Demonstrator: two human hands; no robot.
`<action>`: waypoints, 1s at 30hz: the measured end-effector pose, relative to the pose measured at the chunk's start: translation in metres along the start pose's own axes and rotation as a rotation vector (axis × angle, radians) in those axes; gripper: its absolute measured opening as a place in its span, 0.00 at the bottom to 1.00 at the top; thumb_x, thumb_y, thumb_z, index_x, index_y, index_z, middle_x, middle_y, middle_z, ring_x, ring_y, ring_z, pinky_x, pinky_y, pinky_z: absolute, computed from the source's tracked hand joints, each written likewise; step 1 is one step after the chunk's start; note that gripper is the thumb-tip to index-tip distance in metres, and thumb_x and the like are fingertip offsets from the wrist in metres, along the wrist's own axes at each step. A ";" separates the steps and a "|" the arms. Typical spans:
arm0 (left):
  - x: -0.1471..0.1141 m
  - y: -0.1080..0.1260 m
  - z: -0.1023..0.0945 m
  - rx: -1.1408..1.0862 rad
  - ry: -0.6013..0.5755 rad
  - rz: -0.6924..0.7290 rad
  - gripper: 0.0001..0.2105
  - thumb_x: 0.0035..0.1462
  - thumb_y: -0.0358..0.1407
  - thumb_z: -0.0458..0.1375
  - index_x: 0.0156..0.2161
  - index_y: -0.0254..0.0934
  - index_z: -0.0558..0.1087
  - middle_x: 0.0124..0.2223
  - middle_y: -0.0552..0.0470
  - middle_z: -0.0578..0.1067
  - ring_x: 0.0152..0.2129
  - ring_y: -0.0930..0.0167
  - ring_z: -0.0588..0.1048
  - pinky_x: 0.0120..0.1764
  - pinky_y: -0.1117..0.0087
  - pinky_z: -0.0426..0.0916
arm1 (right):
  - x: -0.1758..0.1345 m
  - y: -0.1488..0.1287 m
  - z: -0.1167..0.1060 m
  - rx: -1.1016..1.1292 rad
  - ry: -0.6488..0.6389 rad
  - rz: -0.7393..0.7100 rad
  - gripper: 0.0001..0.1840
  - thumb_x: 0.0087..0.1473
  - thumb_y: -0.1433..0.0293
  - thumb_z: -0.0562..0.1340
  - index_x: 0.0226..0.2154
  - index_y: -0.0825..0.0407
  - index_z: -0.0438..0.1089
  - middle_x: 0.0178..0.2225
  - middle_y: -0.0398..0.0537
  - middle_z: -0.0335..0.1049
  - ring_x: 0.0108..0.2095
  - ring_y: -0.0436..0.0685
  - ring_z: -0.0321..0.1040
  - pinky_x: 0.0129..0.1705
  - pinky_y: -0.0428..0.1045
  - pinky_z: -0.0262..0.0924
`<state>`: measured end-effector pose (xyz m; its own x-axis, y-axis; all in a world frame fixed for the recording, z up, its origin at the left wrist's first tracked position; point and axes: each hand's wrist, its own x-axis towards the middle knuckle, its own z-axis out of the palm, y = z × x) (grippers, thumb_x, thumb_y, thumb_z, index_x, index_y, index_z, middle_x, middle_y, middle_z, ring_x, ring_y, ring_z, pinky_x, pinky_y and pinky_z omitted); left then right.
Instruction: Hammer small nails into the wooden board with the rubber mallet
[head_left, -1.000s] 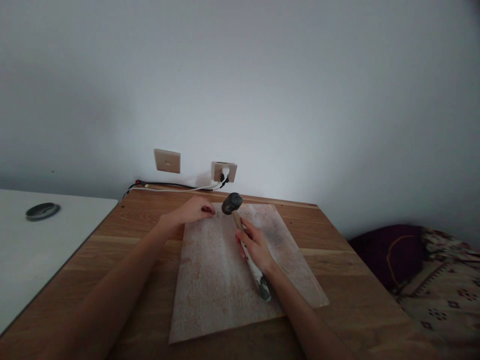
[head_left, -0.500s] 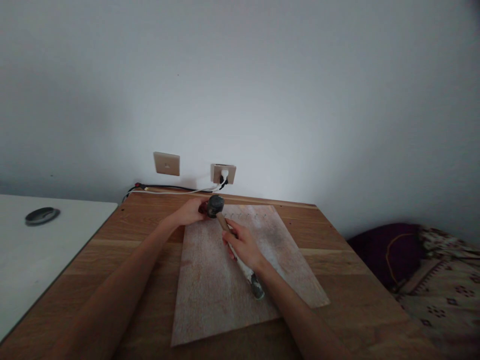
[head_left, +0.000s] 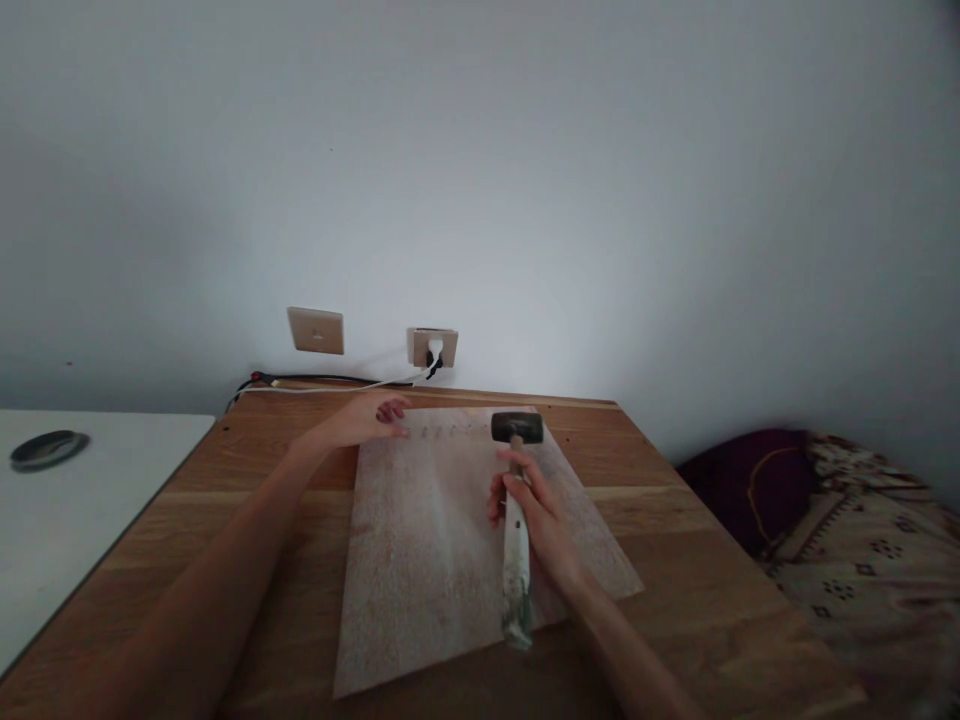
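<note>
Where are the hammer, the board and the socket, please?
Hammer [head_left: 516,550]: head view, middle of the handle.
Board [head_left: 442,540]: head view, middle of its upper face.
Socket [head_left: 449,348]: head view, right part of its plate.

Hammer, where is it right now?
In the head view, the hammer is just right of centre, held in the right hand, its dark head near the far right corner of the pale board.

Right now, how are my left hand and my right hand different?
Your right hand is wrapped around the handle of the mallet, while your left hand is off it; whether that one pinches something small, I can't tell. Your left hand is at the far left corner of the board, while your right hand is nearer you, over its right part. Both hands are bare.
</note>
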<state>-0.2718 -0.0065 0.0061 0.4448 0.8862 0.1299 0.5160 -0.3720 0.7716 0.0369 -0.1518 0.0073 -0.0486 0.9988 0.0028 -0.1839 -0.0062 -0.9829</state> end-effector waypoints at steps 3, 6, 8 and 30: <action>-0.003 -0.002 -0.009 0.063 0.019 -0.023 0.29 0.47 0.50 0.68 0.51 0.36 0.77 0.50 0.42 0.80 0.44 0.59 0.78 0.50 0.58 0.74 | -0.004 0.004 -0.022 -0.116 0.034 0.031 0.21 0.56 0.49 0.63 0.39 0.49 0.70 0.26 0.40 0.65 0.19 0.50 0.62 0.18 0.46 0.56; -0.006 -0.003 -0.016 0.119 0.015 -0.039 0.28 0.47 0.50 0.67 0.51 0.37 0.77 0.52 0.42 0.80 0.47 0.57 0.78 0.53 0.56 0.73 | -0.003 0.011 -0.036 -0.244 0.010 0.023 0.21 0.56 0.47 0.62 0.34 0.48 0.68 0.22 0.37 0.59 0.15 0.48 0.54 0.14 0.45 0.49; -0.009 -0.002 -0.019 0.175 0.000 -0.037 0.27 0.46 0.49 0.68 0.51 0.39 0.78 0.53 0.43 0.80 0.48 0.55 0.78 0.55 0.56 0.72 | -0.003 0.013 -0.041 -0.323 -0.028 0.036 0.20 0.58 0.48 0.60 0.35 0.48 0.68 0.21 0.36 0.58 0.15 0.49 0.54 0.15 0.45 0.48; 0.015 0.007 0.026 0.246 -0.058 0.043 0.38 0.53 0.50 0.67 0.67 0.41 0.66 0.70 0.39 0.65 0.67 0.52 0.63 0.68 0.49 0.56 | -0.070 0.015 -0.172 -1.474 0.208 -0.364 0.25 0.73 0.57 0.49 0.57 0.51 0.72 0.58 0.60 0.75 0.60 0.68 0.70 0.61 0.65 0.66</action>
<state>-0.2420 -0.0036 -0.0027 0.5078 0.8533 0.1183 0.6549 -0.4716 0.5905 0.2064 -0.2136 -0.0392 -0.0609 0.9250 0.3751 0.9583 0.1593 -0.2373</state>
